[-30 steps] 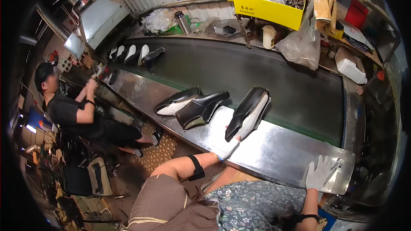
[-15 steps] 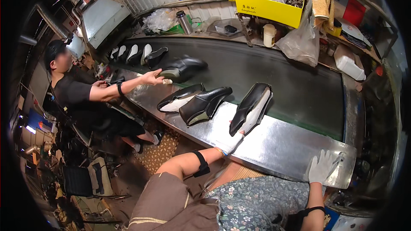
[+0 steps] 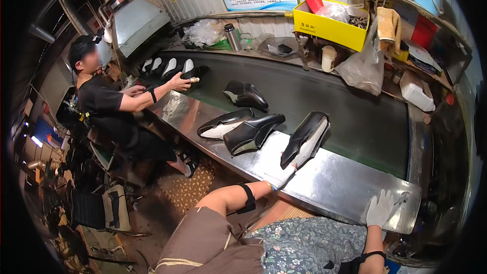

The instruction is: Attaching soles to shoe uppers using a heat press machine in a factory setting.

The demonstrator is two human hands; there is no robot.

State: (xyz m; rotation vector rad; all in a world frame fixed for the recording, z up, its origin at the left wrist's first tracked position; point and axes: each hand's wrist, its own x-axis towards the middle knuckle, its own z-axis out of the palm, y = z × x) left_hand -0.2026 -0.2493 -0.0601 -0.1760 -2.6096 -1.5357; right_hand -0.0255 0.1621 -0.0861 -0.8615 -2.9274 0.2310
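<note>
My left hand (image 3: 280, 177), in a white glove, rests at the near edge of the metal ledge (image 3: 345, 182). Its fingertips meet the near end of a black shoe upper (image 3: 306, 139) with a white side; how far the fingers close is hidden. Flat on the ledge's right end lies my right hand (image 3: 379, 209), also gloved, its fingers spread and holding nothing. Left of the nearest upper, a second black upper (image 3: 253, 133) leans against a third (image 3: 223, 124), both partly on the ledge. Another black upper (image 3: 246, 95) sits on the dark conveyor belt (image 3: 324, 96).
Across the ledge at left, a co-worker (image 3: 101, 86) stretches a hand over the belt, near several uppers (image 3: 170, 68). A shelf behind holds a thermos (image 3: 232, 38), a yellow box (image 3: 329, 30), a cream cup (image 3: 328, 58) and a plastic bag (image 3: 362, 68).
One black upper, blurred beside the co-worker's hand before, now sits sharp on the belt nearer to me. That hand has drawn back. The view has shifted slightly; my hands keep their places.
</note>
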